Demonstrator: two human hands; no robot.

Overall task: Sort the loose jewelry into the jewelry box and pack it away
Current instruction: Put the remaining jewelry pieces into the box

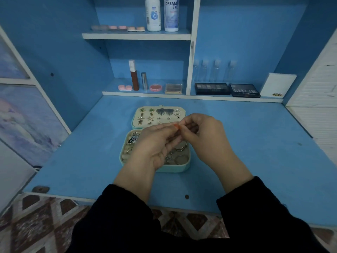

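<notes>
An open mint-green jewelry box (125, 162) lies in the middle of the blue desk. Its raised lid panel (158, 115) carries several pairs of earrings. The lower tray holds rings on the left and bangles (179, 157) on the right. My left hand (155, 141) and my right hand (202, 132) meet above the tray, fingertips pinched together around something tiny. A small orange-red speck (176, 126) shows between the fingertips; what the piece is cannot be made out. The hands hide the middle of the tray.
The blue desk (82, 152) has a front edge close to my black sleeves. A low shelf behind the box holds lipstick tubes (134, 75), small pink cases, eyeshadow palettes (211, 88) and clear bottles. Two white bottles (161, 13) stand on the upper shelf.
</notes>
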